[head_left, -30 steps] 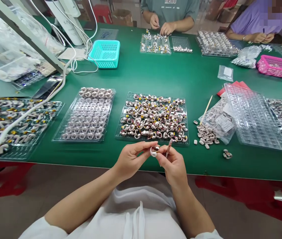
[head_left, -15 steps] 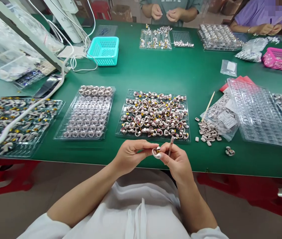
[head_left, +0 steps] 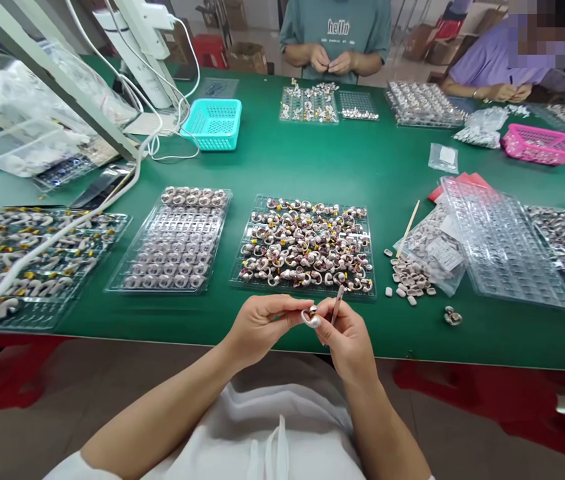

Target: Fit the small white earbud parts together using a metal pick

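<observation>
My left hand (head_left: 262, 328) is closed, pinching one side of a small C-shaped ear-clip earphone part (head_left: 309, 320) with a pearly shell and a yellow-brown patch. My right hand (head_left: 347, 340) is closed too, its thumb and fingertips against the part's other side. A slim pair of tweezers (head_left: 338, 303) sticks up from the right fingers; its lower end is mostly hidden. Just beyond both hands lies a clear tray (head_left: 373, 283) heaped with similar curved parts (head_left: 307, 243). Small beige oval caps (head_left: 412, 277) are scattered to the right, near a lone curved part (head_left: 452, 316).
Left stand a tray of rounded shells (head_left: 167, 240) and a tray of curved parts (head_left: 37, 267) crossed by a white cable (head_left: 52, 237). A turquoise basket (head_left: 212, 125) is behind. Right lie a wooden stick (head_left: 407, 229), a bag of caps (head_left: 435, 247) and a clear tray (head_left: 502, 240). Two co-workers sit opposite.
My view has tilted up slightly, showing more of the co-workers. Both hands keep hold of the earphone part, which looks slightly turned; the tweezers lean a little differently.
</observation>
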A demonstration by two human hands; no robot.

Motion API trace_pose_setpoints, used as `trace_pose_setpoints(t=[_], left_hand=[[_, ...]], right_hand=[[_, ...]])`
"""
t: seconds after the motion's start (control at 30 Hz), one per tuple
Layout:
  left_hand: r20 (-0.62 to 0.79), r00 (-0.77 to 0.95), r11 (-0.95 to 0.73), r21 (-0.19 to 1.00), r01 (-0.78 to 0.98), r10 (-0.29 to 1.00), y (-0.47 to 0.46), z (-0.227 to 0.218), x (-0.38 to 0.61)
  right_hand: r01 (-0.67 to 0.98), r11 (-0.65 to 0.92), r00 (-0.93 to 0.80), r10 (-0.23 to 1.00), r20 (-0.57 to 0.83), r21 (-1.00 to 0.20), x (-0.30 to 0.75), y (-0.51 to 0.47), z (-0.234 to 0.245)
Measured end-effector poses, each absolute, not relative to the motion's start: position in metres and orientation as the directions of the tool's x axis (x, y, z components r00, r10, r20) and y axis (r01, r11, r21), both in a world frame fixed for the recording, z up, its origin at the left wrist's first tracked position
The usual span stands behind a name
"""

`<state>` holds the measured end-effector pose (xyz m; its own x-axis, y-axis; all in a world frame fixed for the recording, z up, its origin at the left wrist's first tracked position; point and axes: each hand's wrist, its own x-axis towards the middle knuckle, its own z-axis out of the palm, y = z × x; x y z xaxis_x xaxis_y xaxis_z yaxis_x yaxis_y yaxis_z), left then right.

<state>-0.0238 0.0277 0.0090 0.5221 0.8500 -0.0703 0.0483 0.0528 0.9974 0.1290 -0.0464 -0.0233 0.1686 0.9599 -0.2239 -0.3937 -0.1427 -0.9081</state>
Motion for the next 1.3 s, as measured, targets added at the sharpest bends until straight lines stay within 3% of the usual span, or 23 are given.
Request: trace_pose_setpoints(t=[0.27, 0.47, 0.7, 0.87, 1.07, 1.3], left_hand=[[-0.003, 0.55, 0.018, 1.0, -0.02, 0.835, 0.022, 0.01, -0.025], [-0.128, 0.616, 0.164, 0.986, -0.002, 0.777, 0.022, 0.017, -0.029], [-0.193, 0.667, 0.112, 0.98, 0.163, 0.72, 0.026, 0.018, -0.037], [-0.3, 0.642, 0.301, 0.947, 0.113, 0.706, 0.028, 0.021, -0.034], [-0.369, 0.602, 0.478, 0.878, -0.024, 0.708, 0.029, 0.022, -0.026], [-0.333, 0.558, 0.484, 0.863, -0.145, 0.76, 0.021, 0.013, -0.016]], right_hand=[[-0.495, -0.08, 0.21, 0.955, -0.209, -0.865, 0.118, -0.052, -0.015], [-0.538, -0.159, 0.105, 0.962, -0.253, -0.828, 0.118, -0.054, -0.015], [-0.197, -0.114, 0.096, 0.986, -0.135, -0.974, 0.131, -0.061, -0.012], [-0.025, -0.125, 0.108, 0.986, -0.127, -0.992, 0.137, -0.058, -0.006], [-0.178, -0.098, 0.177, 0.975, -0.13, -0.979, 0.128, -0.053, -0.008], [-0.344, 0.042, 0.346, 0.934, -0.085, -0.938, 0.114, -0.053, -0.023]])
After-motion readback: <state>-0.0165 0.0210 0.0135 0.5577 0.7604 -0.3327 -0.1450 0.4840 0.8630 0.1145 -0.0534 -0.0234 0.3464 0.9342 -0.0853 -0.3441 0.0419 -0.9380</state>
